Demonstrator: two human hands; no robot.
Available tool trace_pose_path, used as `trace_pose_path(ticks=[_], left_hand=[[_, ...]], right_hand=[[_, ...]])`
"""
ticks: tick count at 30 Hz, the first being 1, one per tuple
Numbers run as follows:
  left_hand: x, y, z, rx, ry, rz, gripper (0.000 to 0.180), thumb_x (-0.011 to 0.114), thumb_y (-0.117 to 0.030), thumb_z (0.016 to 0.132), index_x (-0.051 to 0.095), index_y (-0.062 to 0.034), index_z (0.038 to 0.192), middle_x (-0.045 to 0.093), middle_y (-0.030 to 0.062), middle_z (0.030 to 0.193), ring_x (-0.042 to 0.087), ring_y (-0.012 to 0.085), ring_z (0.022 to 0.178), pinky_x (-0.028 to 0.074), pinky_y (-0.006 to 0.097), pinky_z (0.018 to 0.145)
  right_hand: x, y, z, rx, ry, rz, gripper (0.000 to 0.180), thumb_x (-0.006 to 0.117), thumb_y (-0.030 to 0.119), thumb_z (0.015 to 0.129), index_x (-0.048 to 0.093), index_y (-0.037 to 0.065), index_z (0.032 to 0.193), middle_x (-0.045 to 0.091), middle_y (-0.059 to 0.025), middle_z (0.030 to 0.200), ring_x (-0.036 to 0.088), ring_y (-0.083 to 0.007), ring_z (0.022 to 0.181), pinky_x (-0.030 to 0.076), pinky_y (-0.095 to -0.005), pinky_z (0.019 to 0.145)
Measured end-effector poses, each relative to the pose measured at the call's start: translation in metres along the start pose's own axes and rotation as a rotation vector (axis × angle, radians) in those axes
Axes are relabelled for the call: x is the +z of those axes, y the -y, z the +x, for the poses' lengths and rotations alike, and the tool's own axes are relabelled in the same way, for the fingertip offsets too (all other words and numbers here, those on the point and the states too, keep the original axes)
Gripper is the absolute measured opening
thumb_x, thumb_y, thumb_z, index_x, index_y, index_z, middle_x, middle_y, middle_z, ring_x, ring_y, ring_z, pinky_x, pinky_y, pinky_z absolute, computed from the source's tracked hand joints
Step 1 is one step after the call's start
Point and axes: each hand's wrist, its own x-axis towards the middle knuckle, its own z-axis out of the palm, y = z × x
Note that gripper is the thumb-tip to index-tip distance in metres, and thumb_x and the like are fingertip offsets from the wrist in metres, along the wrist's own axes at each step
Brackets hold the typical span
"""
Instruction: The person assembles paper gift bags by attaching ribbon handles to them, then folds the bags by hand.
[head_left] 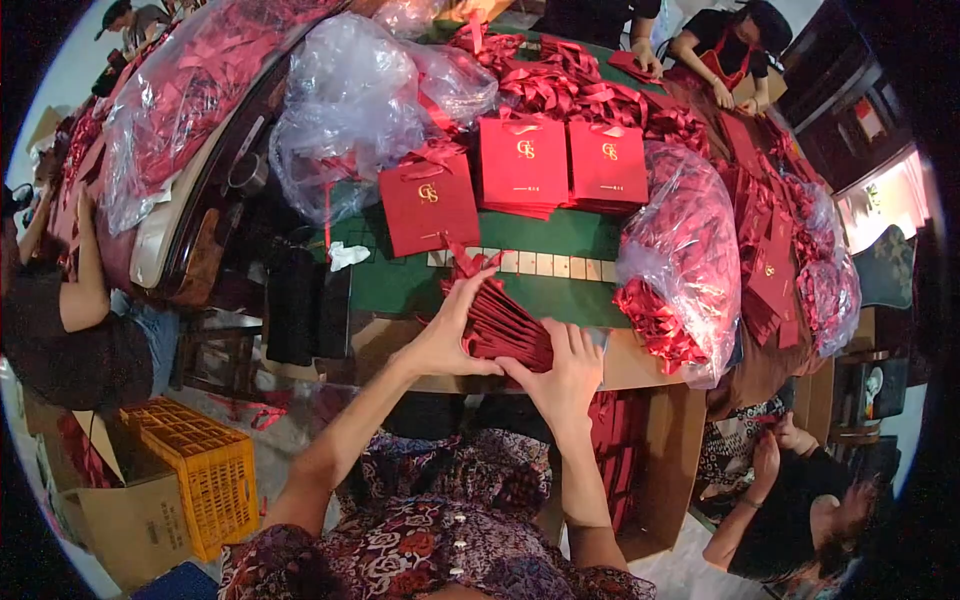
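Both my hands hold a stack of flat, dark red paper bags (pixel 505 325) at the near edge of a green table (pixel 400 285). My left hand (pixel 450 335) grips the stack's left side, with fingers reaching up to a red ribbon handle (pixel 470 265). Against the stack's lower right end presses my right hand (pixel 565 375). Beyond it, three piles of bright red gift bags with gold emblems (pixel 430 205), (pixel 523 165), (pixel 607 165) lie on the table.
Clear plastic sacks of red ribbons (pixel 680 270), (pixel 350 110) flank the piles. A row of pale tiles (pixel 550 265) crosses the table. A yellow crate (pixel 195 470) and cardboard boxes sit on the floor at left. Other people work at left, top and lower right.
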Motion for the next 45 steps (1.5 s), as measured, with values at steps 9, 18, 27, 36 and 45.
trace_pose_path(ticks=[9, 18, 27, 36, 45], left_hand=[[0.007, 0.016, -0.002, -0.032, -0.023, -0.089, 0.105, 0.089, -0.027, 0.059, 0.029, -0.0054, 0.142, 0.036, 0.0191, 0.142, 0.036, 0.0339, 0.135, 0.03, 0.044, 0.113], [0.007, 0.014, -0.001, -0.014, 0.015, 0.013, 0.114, 0.092, -0.025, 0.059, 0.019, -0.0036, 0.145, 0.039, 0.0156, 0.138, 0.04, 0.0232, 0.13, 0.034, 0.037, 0.11], [0.009, -0.005, 0.001, 0.051, 0.023, 0.073, 0.117, 0.09, -0.03, 0.059, 0.019, -0.0032, 0.148, 0.036, 0.0168, 0.141, 0.037, 0.0278, 0.134, 0.028, 0.04, 0.114], [0.011, 0.011, -0.003, 0.048, 0.036, 0.052, 0.132, 0.093, -0.032, 0.057, 0.008, -0.0024, 0.153, 0.022, 0.0182, 0.154, 0.023, 0.0285, 0.144, 0.019, 0.043, 0.119], [0.015, 0.013, 0.001, 0.127, 0.079, -0.074, 0.131, 0.09, -0.034, 0.061, 0.004, -0.0062, 0.155, 0.014, 0.0188, 0.157, 0.016, 0.0348, 0.146, 0.017, 0.047, 0.119]], right_hand=[[-0.007, -0.012, -0.007, -0.091, -0.078, 0.08, 0.086, 0.087, 0.052, 0.055, 0.059, 0.005, 0.122, 0.059, -0.0126, 0.121, 0.056, -0.0311, 0.109, 0.041, -0.0426, 0.094], [0.068, -0.075, -0.074, 0.395, -0.309, 0.985, 0.062, 0.039, 0.045, 0.103, 0.035, 0.0, 0.146, 0.042, -0.016, 0.144, 0.041, -0.0284, 0.133, 0.03, -0.0415, 0.112], [0.091, -0.046, -0.052, 0.562, -0.367, 1.413, 0.078, 0.027, 0.063, 0.1, 0.026, 0.004, 0.151, 0.035, -0.0111, 0.151, 0.037, -0.0255, 0.138, 0.029, -0.0425, 0.115], [0.084, -0.076, -0.066, 0.303, -0.136, 1.087, 0.115, 0.041, 0.084, 0.081, 0.017, -0.004, 0.152, 0.023, -0.0158, 0.157, 0.029, -0.027, 0.142, 0.025, -0.0417, 0.115], [0.094, -0.074, -0.06, 0.288, -0.114, 1.304, 0.121, 0.052, 0.081, 0.079, 0.003, -0.001, 0.154, 0.016, -0.0152, 0.159, 0.024, -0.0265, 0.144, 0.022, -0.0431, 0.117]])
